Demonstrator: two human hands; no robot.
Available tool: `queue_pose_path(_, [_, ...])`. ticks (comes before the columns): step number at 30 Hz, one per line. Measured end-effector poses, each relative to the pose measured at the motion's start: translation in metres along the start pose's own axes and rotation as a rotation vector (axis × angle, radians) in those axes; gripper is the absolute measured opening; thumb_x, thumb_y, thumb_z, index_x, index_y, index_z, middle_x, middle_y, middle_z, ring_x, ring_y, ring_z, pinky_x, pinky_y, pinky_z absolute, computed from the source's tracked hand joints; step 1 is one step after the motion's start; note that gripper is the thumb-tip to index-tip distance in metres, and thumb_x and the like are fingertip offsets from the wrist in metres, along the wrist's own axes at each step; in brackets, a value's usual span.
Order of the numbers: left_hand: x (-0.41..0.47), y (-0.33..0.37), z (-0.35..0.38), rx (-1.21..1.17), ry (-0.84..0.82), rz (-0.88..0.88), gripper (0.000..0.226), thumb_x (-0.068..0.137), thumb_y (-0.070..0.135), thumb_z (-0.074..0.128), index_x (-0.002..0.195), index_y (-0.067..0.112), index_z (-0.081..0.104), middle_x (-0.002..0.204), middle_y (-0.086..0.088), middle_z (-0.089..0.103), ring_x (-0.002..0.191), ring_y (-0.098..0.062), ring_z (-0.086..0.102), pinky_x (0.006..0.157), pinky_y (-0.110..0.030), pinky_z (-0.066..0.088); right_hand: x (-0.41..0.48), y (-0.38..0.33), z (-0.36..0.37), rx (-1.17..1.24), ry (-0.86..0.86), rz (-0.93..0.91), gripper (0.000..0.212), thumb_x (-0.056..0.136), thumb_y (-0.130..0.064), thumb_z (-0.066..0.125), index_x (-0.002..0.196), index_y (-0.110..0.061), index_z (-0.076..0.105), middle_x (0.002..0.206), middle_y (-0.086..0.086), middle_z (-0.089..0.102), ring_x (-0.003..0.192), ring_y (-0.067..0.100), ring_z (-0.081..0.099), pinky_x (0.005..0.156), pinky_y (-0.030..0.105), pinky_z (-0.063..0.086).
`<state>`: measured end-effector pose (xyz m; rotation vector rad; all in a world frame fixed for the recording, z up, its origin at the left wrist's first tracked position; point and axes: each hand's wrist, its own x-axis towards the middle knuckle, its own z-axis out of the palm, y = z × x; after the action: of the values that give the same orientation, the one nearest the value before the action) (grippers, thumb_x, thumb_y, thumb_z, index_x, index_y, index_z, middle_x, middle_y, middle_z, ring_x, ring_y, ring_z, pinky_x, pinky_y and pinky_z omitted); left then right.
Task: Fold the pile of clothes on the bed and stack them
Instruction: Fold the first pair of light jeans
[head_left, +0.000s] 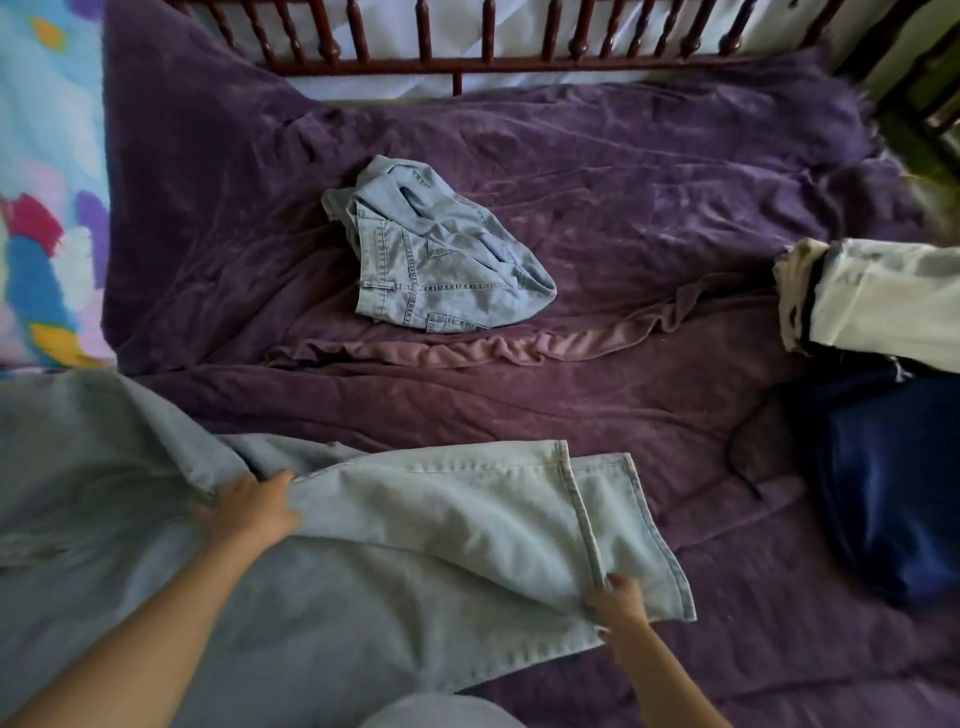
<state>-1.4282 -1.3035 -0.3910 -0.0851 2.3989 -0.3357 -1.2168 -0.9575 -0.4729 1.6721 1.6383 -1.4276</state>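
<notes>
A pair of light blue jeans lies spread across the near side of the purple bed cover, legs pointing right. My left hand pinches a fold of the denim near the middle of the legs. My right hand grips the leg hem at its lower edge. A second, crumpled light denim garment sits alone in the middle of the bed, apart from both hands.
At the right edge lie a folded cream garment and a dark blue one below it. A dark red spindle headboard runs along the far side. A colourful patterned cloth lies at the left.
</notes>
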Motion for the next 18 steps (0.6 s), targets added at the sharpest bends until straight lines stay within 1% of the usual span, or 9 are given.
queue_pose_path(2, [-0.001,-0.013,0.009,-0.157,-0.04,0.033,0.047,0.088,0.044,0.047,0.13,0.024,0.044,0.125,-0.011,0.053,0.115,-0.033,0.051,0.099,-0.044,0.04,0.022,-0.01,0.002,-0.184,0.015,-0.071,0.057,0.063,-0.027,0.059,0.113,0.001,0.051,0.092,0.017,0.06,0.076,0.029,0.061,0.062,0.034,0.052])
queue_pose_path(5, [-0.01,-0.025,0.015,-0.33,0.034,0.035,0.042,0.087,0.042,0.052,0.122,0.019,0.053,0.116,-0.011,0.061,0.107,-0.031,0.056,0.094,-0.04,0.045,0.02,-0.035,0.006,-0.324,0.018,-0.111,0.059,0.068,-0.043,0.056,0.113,-0.005,0.053,0.098,0.014,0.063,0.086,0.031,0.062,0.067,0.035,0.051])
queue_pose_path(7, [-0.021,-0.029,0.016,-0.376,0.059,0.006,0.033,0.089,0.036,0.052,0.116,0.017,0.056,0.115,-0.011,0.062,0.106,-0.03,0.056,0.093,-0.039,0.045,0.0,-0.046,0.009,-0.409,-0.011,-0.134,0.049,0.083,-0.036,0.06,0.118,-0.002,0.053,0.097,0.012,0.061,0.087,0.028,0.06,0.071,0.031,0.046])
queue_pose_path(8, [-0.025,-0.03,0.016,-0.413,0.071,0.001,0.025,0.09,0.03,0.053,0.11,0.017,0.059,0.112,-0.012,0.063,0.103,-0.03,0.057,0.092,-0.039,0.045,-0.008,-0.052,0.008,-0.478,-0.031,-0.153,0.042,0.086,-0.029,0.061,0.115,0.0,0.056,0.088,0.01,0.06,0.081,0.025,0.058,0.068,0.028,0.044])
queue_pose_path(10, [-0.029,-0.03,0.007,-0.525,0.143,0.023,0.014,0.088,0.016,0.053,0.097,0.016,0.063,0.103,-0.014,0.066,0.096,-0.032,0.059,0.088,-0.04,0.046,-0.022,-0.072,0.0,-0.53,-0.042,-0.256,0.014,0.087,-0.013,0.06,0.092,-0.001,0.064,0.07,0.007,0.054,0.061,0.017,0.05,0.057,0.024,0.04])
queue_pose_path(12, [-0.024,-0.026,-0.017,-0.623,0.305,0.086,0.017,0.085,0.006,0.053,0.094,0.011,0.067,0.098,-0.017,0.067,0.094,-0.035,0.06,0.082,-0.04,0.047,-0.025,-0.109,-0.016,-0.434,0.016,-0.489,0.014,0.085,0.0,0.057,0.071,-0.001,0.061,0.067,0.008,0.054,0.058,0.016,0.046,0.055,0.024,0.038])
queue_pose_path(15, [-0.013,-0.005,-0.082,-0.83,0.683,0.247,0.021,0.08,-0.008,0.056,0.094,-0.002,0.07,0.093,-0.029,0.066,0.089,-0.042,0.062,0.078,-0.042,0.045,-0.04,-0.181,-0.056,-0.133,0.207,-0.756,0.012,0.082,0.001,0.061,0.072,-0.005,0.061,0.067,0.01,0.054,0.069,0.018,0.046,0.058,0.028,0.036])
queue_pose_path(17, [-0.006,0.015,-0.126,-0.947,0.862,0.273,0.034,0.08,-0.008,0.06,0.113,-0.005,0.063,0.11,-0.034,0.06,0.106,-0.045,0.055,0.092,-0.04,0.038,-0.041,-0.223,-0.081,0.015,0.273,-0.795,0.018,0.083,-0.003,0.063,0.068,-0.008,0.055,0.06,0.006,0.046,0.064,0.015,0.045,0.046,0.021,0.036])
queue_pose_path(18, [-0.003,0.024,-0.142,-0.977,0.869,0.278,0.048,0.081,-0.003,0.063,0.127,-0.003,0.053,0.127,-0.035,0.048,0.122,-0.045,0.043,0.102,-0.039,0.029,-0.04,-0.241,-0.09,0.048,0.299,-0.797,0.017,0.083,-0.004,0.063,0.069,-0.007,0.054,0.059,0.005,0.044,0.057,0.008,0.046,0.041,0.015,0.033])
